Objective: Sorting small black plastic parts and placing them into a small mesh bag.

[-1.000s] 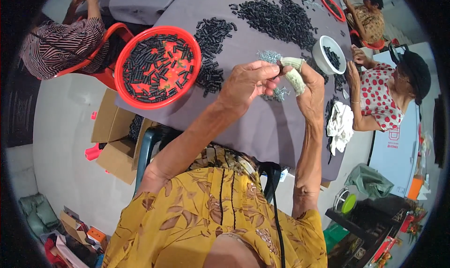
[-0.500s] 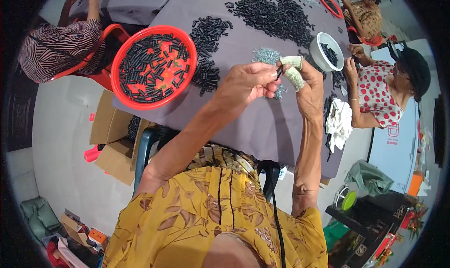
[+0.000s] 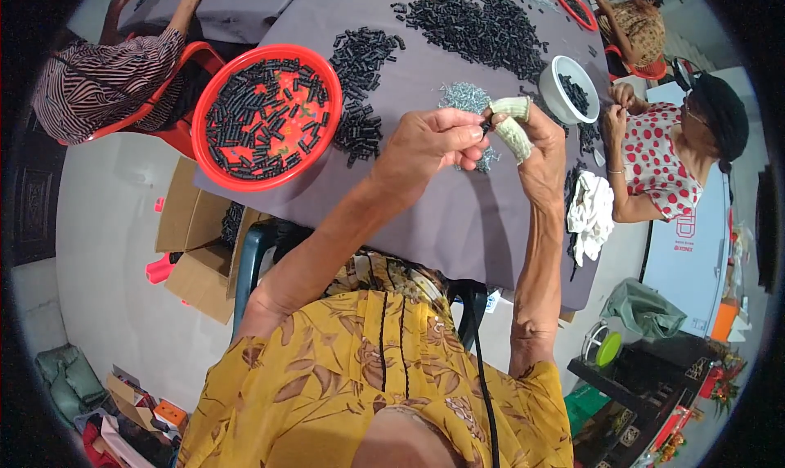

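Observation:
My left hand (image 3: pixel 433 143) and my right hand (image 3: pixel 540 153) meet over the table, both closed at the fingertips. Between them they pinch a small black piece (image 3: pixel 487 127), mostly hidden by the fingers. Pale cloth-like covers (image 3: pixel 513 139) wrap my right thumb and forefinger. Just beyond the fingers lies a heap of small silvery metal pieces (image 3: pixel 464 96) that look like screws. Short black ribbed tubes (image 3: pixel 360 67) form a pile left of it, and a larger pile of such tubes (image 3: pixel 478 30) spreads farther back.
A red basin (image 3: pixel 331 141) of black tubes stands left on the grey-covered table (image 3: pixel 417 231). A white bowl (image 3: pixel 549 92) and a white cloth (image 3: pixel 590 210) lie to the right. Cardboard boxes (image 3: pixel 200 288) stand below left. Several other people sit around the tables.
My hands hold almost the same pose, fingers shifted only slightly. At far left, the person in stripes has moved an arm outward to the right. The person in dots has shifted their hands slightly.

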### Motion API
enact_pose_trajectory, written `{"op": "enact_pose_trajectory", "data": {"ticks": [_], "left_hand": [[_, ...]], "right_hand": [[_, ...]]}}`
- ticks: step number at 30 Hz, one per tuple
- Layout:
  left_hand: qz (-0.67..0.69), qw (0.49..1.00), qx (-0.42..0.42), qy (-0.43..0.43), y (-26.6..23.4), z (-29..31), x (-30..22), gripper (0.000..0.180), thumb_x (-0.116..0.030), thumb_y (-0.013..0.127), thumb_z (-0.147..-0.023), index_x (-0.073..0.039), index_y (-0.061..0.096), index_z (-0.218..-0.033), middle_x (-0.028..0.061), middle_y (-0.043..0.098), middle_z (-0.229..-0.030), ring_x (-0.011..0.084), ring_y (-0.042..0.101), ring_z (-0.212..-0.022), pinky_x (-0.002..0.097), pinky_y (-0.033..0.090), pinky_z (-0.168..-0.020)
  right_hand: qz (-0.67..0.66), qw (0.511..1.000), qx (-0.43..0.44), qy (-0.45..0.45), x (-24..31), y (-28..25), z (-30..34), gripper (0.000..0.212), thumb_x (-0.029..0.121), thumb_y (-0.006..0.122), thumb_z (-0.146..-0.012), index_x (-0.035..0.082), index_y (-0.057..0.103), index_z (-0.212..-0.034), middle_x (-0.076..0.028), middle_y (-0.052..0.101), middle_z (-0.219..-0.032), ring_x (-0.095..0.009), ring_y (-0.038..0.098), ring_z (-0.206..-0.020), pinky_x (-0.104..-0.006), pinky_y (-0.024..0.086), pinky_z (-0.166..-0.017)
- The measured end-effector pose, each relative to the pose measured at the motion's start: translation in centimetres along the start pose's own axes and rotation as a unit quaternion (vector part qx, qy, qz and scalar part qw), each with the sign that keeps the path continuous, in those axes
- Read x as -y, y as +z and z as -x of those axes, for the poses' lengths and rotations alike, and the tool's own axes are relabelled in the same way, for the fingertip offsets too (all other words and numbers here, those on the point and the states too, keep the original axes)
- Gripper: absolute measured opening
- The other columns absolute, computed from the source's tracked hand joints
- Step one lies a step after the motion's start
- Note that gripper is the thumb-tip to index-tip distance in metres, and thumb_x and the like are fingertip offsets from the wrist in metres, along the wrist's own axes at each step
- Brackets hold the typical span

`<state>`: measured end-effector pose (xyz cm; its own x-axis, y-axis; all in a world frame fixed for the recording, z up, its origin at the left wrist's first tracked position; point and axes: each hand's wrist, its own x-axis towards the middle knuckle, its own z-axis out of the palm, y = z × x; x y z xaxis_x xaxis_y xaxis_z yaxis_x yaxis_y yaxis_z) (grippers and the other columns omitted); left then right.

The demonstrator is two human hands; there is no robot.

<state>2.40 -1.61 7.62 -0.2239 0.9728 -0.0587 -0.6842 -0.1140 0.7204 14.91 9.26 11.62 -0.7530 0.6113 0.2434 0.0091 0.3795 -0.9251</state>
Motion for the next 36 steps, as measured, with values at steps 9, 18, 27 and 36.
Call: {"op": "enact_pose_trajectory", "data": {"ticks": [9, 18, 27, 36], "left_hand": [[-0.090, 0.995, -0.021, 0.042, 0.6, 0.4, -0.1, 0.024, -0.012, 0.057, -0.087, 0.004, 0.059, -0.103, 0.0087, 0.062, -0.090, 0.0126, 0.057, -0.077, 0.0268, 0.047, -0.071], [0.025, 0.999, 0.030, -0.004, -0.3, -0.1, 0.0, 0.023, -0.014, 0.060, -0.085, 0.004, 0.059, -0.100, 0.0093, 0.062, -0.087, 0.0129, 0.057, -0.074, 0.0276, 0.049, -0.068], [0.050, 0.998, 0.044, -0.015, -0.5, -0.2, 0.1, 0.026, -0.013, 0.059, -0.086, 0.005, 0.058, -0.104, 0.0100, 0.061, -0.090, 0.0141, 0.057, -0.075, 0.0275, 0.048, -0.069], [0.017, 0.999, 0.037, -0.014, 0.1, 0.3, -0.6, 0.025, -0.013, 0.058, -0.086, 0.006, 0.058, -0.103, 0.0089, 0.062, -0.088, 0.0129, 0.057, -0.073, 0.0271, 0.049, -0.069]], "right_hand": [[0.074, 0.996, -0.017, -0.038, 0.3, 0.3, -0.1, 0.012, 0.010, 0.061, -0.083, 0.000, 0.065, -0.089, -0.003, 0.063, -0.077, -0.009, 0.057, -0.072, -0.0234, 0.045, -0.065], [0.024, 0.999, 0.044, 0.011, 0.1, -0.8, -0.6, 0.017, 0.008, 0.057, -0.085, 0.000, 0.064, -0.098, -0.003, 0.063, -0.085, -0.008, 0.056, -0.074, -0.0231, 0.045, -0.070], [0.024, 0.997, 0.072, 0.012, -0.5, -1.3, -0.8, 0.019, 0.009, 0.058, -0.084, -0.001, 0.063, -0.100, -0.004, 0.063, -0.085, -0.009, 0.056, -0.074, -0.0234, 0.046, -0.069], [0.031, 0.996, 0.082, 0.006, -0.2, -1.6, -0.7, 0.018, 0.011, 0.059, -0.083, 0.000, 0.063, -0.098, -0.002, 0.063, -0.078, -0.008, 0.057, -0.072, -0.0232, 0.046, -0.066]]}}
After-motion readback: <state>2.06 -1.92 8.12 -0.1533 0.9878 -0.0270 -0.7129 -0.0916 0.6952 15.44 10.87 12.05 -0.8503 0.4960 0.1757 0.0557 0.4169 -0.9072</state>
